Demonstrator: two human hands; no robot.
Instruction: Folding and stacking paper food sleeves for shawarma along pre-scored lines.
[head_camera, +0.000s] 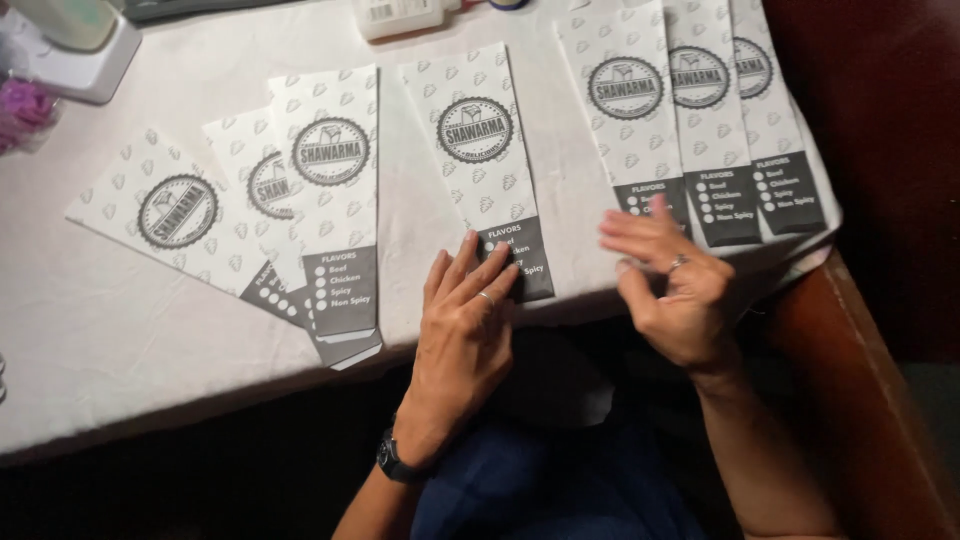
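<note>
Here, paper sleeves (478, 165) cover white table (110, 330).

Seven flat white paper sleeves with round dark emblems and dark grey bottom panels lie on the counter (120, 330): three overlapping at left (335, 190), one central (480, 160), three overlapping at right (700, 110).

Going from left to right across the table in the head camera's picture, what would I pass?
Purple clump → white stand → fan of three paper sleeves → single sleeve under the left hand → right hand → row of three sleeves → wooden edge.
</note>
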